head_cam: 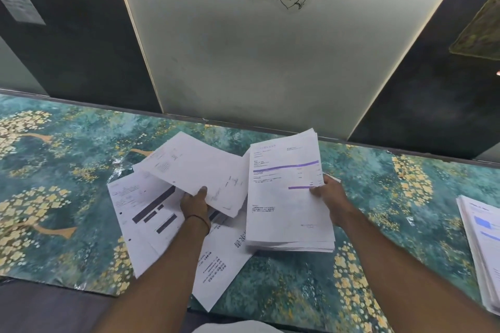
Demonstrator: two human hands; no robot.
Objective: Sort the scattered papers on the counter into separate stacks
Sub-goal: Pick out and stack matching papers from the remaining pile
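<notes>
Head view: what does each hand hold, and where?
Left hand pinches a loose sheet at its near edge; right hand grips the purple-striped stack at its right edge.

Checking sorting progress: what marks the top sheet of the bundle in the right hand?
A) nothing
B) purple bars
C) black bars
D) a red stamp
B: the bundle that the right hand grips shows two purple bars across its top sheet.

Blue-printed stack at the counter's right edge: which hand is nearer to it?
Right. The right hand, holding the purple-striped stack, is left of the blue-printed stack across bare counter; the left hand, holding a sheet over the scattered papers, is farther left.
</notes>
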